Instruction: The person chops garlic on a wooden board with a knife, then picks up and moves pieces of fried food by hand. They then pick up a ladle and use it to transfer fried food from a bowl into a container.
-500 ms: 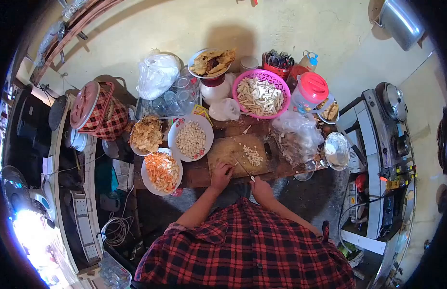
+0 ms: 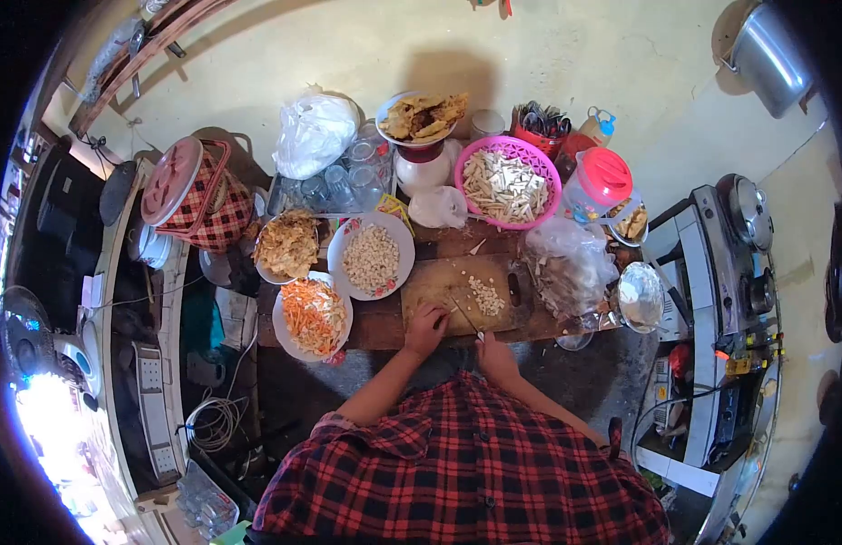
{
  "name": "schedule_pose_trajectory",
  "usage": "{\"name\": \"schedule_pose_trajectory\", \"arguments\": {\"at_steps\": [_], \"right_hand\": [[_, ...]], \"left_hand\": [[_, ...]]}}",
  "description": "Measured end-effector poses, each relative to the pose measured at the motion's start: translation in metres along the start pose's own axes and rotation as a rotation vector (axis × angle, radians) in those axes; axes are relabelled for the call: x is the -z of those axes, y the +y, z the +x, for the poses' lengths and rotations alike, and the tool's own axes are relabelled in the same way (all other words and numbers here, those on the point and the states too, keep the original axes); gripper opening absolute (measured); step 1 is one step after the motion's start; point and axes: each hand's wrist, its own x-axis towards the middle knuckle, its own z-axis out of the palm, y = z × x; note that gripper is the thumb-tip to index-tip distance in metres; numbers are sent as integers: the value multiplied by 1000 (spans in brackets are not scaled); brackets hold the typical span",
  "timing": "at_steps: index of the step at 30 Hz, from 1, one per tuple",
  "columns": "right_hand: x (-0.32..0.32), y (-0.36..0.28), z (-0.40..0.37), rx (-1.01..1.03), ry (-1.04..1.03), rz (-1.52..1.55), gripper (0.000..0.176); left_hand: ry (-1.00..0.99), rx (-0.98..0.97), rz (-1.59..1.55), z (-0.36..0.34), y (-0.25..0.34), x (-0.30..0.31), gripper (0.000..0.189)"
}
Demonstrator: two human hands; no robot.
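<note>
My right hand (image 2: 497,356) grips a knife (image 2: 464,313), its blade angled up and left over the wooden cutting board (image 2: 427,275). My left hand (image 2: 426,329) rests at the board's left front part with its fingers curled down; whatever lies under them is hidden. To the right of the blade, small pale diced pieces (image 2: 486,296) lie in a loose heap. A plate (image 2: 405,263) holding more pale dice (image 2: 371,260) stands left of the board. Behind it, a pink basket (image 2: 553,195) contains pale cut sticks (image 2: 505,185).
At the left are a plate of shredded orange and white vegetables (image 2: 313,315) and a bowl of fried food (image 2: 287,245). Plastic bags (image 2: 571,259) sit right of the board, beside a foil-like bowl (image 2: 640,295). Glasses (image 2: 341,186) and a pink-lidded jug (image 2: 604,182) stand behind. A stove (image 2: 720,245) is right.
The view has shifted slightly, so the table's things appear a little further right and lower or higher in places. Both hands keep nearly the same pose at the board, the knife still in my right.
</note>
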Motion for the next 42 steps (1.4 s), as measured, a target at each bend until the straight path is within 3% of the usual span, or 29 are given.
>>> {"name": "schedule_pose_trajectory", "arguments": {"at_steps": [2, 30, 32, 42], "right_hand": [[-1, 4, -1, 73, 6, 3, 29], [-19, -15, 12, 26, 33, -51, 30], [-22, -13, 17, 64, 85, -25, 30], [-27, -17, 11, 39, 68, -54, 31]], "left_hand": [[-6, 36, -2, -2, -1, -1, 12], [9, 23, -31, 2, -1, 1, 9], [-39, 96, -15, 2, -1, 1, 9], [-5, 30, -31, 1, -4, 3, 10]]}}
